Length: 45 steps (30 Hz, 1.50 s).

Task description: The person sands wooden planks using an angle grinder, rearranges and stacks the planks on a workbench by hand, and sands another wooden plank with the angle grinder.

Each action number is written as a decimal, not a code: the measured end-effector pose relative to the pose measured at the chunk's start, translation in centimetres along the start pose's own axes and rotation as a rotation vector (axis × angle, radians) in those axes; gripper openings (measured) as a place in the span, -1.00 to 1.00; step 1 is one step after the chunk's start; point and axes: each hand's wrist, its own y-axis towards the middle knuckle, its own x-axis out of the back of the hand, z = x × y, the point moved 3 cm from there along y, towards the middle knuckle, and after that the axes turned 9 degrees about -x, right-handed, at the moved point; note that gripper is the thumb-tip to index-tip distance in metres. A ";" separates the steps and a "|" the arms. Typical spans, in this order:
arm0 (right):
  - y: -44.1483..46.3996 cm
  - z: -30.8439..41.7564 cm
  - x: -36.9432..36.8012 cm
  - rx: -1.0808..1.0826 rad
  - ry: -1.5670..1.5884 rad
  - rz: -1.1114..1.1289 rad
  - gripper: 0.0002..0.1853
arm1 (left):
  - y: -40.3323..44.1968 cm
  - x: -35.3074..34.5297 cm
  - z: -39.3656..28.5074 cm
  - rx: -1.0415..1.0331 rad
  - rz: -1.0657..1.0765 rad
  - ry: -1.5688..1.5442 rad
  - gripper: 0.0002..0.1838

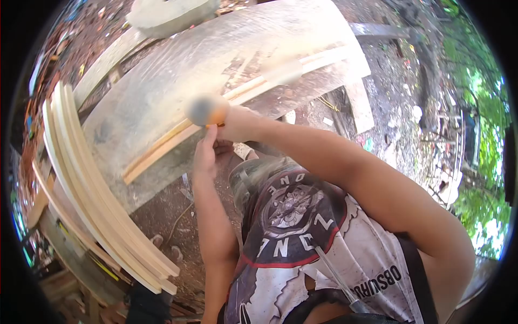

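A long, narrow wooden strip (162,155) lies lengthwise on a wide, dusty board (145,102). Over the strip is an orange-and-grey tool (208,111), too blurred for its exact kind to show. My right hand (237,125) is closed around the tool's near side. Just below it, my left hand (206,154) has its thumb raised against the tool's lower edge and its other fingers curled in. Those fingers are partly hidden, and whether they also touch the strip or board cannot be told.
Several pale wooden strips (102,200) are stacked at the left, beside the board. A thick, rounded light-coloured block (172,15) sits at its far edge. Timber pieces (359,105) and litter lie on the dirt ground (386,102) to the right.
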 end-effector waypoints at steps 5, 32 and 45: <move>-1.6 -6.9 7.8 -0.170 0.138 -0.050 -0.47 | 7.0 2.7 -4.1 -0.297 -0.269 0.752 -0.50; -0.2 -40.0 32.4 -0.574 0.241 -0.513 -0.45 | 12.9 -0.6 -2.4 -0.128 -0.597 1.546 -0.35; -1.7 -32.9 29.3 -0.717 0.411 -0.534 -0.48 | 13.3 -1.1 -1.7 -0.123 -0.562 1.535 -0.38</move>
